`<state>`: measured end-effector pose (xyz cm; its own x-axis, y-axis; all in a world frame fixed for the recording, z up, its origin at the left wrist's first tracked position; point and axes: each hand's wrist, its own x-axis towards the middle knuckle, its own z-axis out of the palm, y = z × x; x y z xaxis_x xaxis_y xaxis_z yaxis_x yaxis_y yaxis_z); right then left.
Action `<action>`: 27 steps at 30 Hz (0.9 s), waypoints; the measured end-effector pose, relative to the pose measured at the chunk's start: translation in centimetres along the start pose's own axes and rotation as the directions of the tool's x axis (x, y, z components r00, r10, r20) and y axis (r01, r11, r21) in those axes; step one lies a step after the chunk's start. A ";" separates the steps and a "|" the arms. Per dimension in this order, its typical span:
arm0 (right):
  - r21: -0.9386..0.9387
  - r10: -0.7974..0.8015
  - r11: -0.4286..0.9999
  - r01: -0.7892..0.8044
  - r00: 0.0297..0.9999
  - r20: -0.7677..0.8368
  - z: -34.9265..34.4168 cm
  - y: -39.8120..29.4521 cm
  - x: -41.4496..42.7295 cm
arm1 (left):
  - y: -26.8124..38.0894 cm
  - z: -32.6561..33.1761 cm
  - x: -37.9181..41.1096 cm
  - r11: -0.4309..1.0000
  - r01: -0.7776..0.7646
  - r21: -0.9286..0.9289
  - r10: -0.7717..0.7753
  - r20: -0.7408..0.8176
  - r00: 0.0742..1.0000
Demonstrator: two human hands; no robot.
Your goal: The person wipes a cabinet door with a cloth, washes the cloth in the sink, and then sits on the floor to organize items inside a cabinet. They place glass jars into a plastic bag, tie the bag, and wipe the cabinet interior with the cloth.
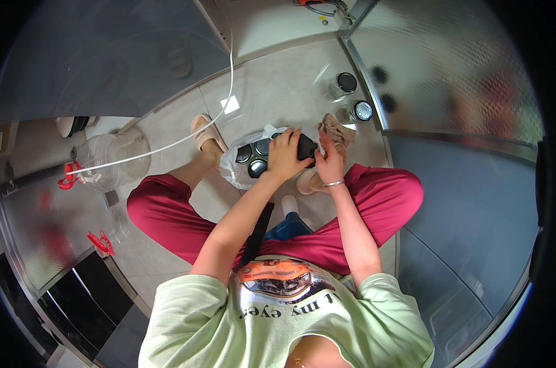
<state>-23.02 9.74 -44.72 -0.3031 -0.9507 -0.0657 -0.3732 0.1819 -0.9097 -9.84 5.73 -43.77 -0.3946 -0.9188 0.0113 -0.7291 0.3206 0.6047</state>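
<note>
In front of me a white plastic bag stands on the floor between my feet. Several jars with dark, shiny lids sit inside it, lids up. My left hand reaches over the bag's right part, its fingers and thumb around a dark-lidded jar. Against that jar's right side is my right hand, thumb and fingers spread around the edge; whether it grips the jar or the bag is unclear. My fingers hide part of the jar and some of the lids.
Two lidded glass jars stand by the right cabinet door. Crumpled brown paper or cloth lies beside the bag. A white cord crosses on the left, near large clear containers with red handles. Open cabinet doors flank me.
</note>
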 end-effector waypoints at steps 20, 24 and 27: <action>-0.875 0.418 0.395 -0.280 0.903 -0.100 -6.8 12.4 17.2 | -8.4 -7.4 -9.2 0.667 0.586 -0.461 -0.688 -0.078 0.722; -0.942 0.344 0.314 -0.122 0.939 -0.007 -7.6 13.1 17.1 | -7.1 -8.4 -8.0 0.470 0.560 -0.682 -0.742 0.038 0.669; -0.943 0.348 0.325 -0.077 0.936 0.044 -7.5 13.2 16.4 | -6.9 -8.1 -7.8 0.401 0.549 -0.733 -0.774 0.050 0.632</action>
<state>-39.46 -1.56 -54.70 -0.3756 -0.8378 -0.3961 -0.9244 0.3690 0.0961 2.77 8.85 -41.57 0.2869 -0.8169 -0.5004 -0.0987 -0.5448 0.8327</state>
